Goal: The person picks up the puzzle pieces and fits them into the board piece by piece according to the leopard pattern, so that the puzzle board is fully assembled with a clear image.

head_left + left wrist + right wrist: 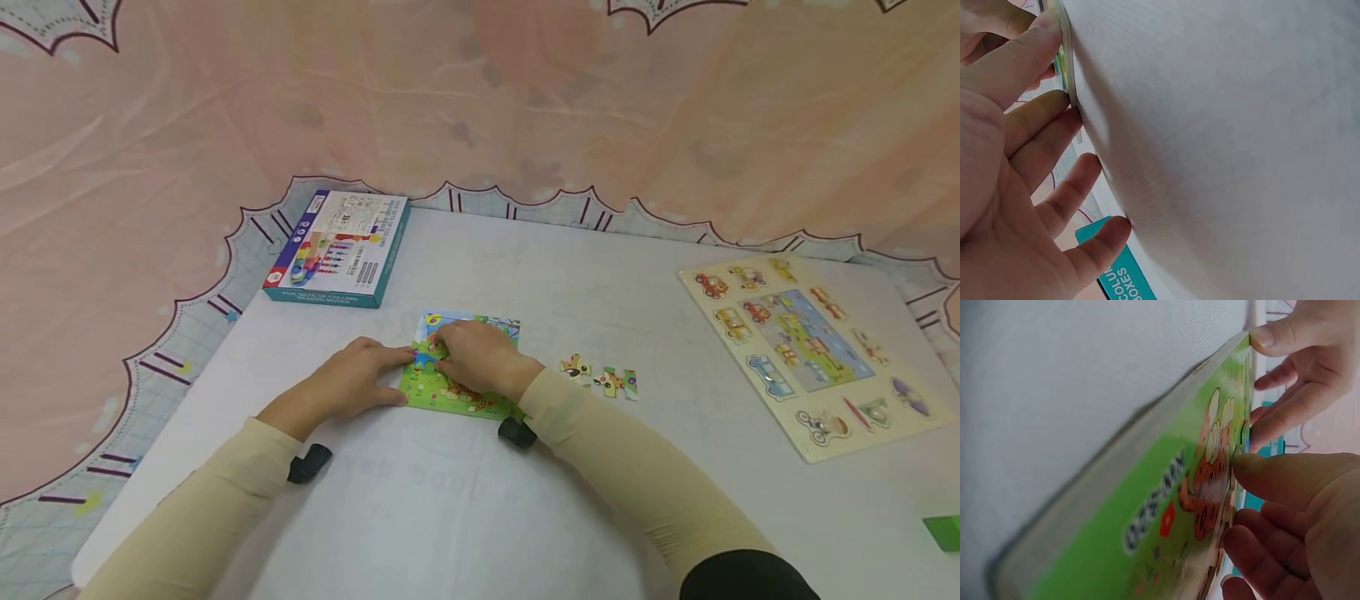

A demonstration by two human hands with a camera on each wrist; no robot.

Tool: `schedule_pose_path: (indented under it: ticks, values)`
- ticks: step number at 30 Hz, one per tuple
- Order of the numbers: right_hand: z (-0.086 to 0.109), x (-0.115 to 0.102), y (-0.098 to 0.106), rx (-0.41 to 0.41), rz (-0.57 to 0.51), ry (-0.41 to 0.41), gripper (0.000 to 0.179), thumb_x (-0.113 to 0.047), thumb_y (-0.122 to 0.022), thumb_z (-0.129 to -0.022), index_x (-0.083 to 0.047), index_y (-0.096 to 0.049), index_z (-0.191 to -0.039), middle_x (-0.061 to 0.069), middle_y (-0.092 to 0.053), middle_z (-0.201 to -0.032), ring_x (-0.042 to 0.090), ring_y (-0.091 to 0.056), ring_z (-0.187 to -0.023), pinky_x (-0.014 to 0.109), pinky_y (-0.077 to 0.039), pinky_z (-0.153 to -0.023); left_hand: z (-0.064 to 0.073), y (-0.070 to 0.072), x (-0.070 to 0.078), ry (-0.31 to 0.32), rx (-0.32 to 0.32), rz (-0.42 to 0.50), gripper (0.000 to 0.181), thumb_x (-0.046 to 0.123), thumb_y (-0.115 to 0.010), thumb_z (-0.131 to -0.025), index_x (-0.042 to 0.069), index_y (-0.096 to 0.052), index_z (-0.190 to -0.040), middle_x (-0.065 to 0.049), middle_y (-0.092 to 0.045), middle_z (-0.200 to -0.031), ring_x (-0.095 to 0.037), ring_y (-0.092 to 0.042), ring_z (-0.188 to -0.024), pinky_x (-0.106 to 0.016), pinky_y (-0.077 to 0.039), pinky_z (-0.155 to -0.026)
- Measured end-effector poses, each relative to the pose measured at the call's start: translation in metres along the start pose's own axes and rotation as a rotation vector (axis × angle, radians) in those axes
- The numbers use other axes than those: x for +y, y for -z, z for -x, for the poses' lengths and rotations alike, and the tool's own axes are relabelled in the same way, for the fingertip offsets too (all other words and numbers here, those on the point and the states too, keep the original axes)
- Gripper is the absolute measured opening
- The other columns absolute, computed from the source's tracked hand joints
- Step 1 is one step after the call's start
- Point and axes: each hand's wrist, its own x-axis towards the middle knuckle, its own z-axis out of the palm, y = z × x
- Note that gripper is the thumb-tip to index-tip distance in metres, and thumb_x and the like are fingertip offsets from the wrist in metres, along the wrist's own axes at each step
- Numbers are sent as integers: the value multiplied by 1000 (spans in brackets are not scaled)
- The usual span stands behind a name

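Note:
A flat jigsaw board point(423, 390) with a green and blue cartoon picture lies on the white table. Along its left edge rest the thumb and fingertips of my left hand point(352, 377), the fingers fairly straight; the left wrist view shows them spread against the edge. My right hand point(480, 354) is over the board's middle, thumb and fingers bent down onto the picture. It pinches a puzzle piece point(1229, 515) at the surface, mostly hidden by the fingers. An orange spotted animal point(1207, 481) is printed nearby. Loose puzzle pieces point(615, 382) lie right of the board.
A teal and white box point(337, 250) lies at the back left. A larger wooden picture board point(813, 350) with vehicle and toy shapes lies to the right. A green block point(942, 533) sits at the right edge. A patterned curtain point(480, 100) hangs behind the table.

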Motion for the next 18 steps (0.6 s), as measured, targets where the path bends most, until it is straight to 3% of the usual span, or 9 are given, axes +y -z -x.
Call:
schedule_pose_path:
  ticks: [18]
  values:
    - [-3,2,-1,-8,-31,-11,44,-30,-64,-99,-7,-59,-136,6,-62,-134,22,-55,-126,36,-46,-103,0,-1,-2,2,1,3,67,28,-81,-86,15,-54,-146,-10,-59,-137,-34,-44,-128,-53,-44,-102]
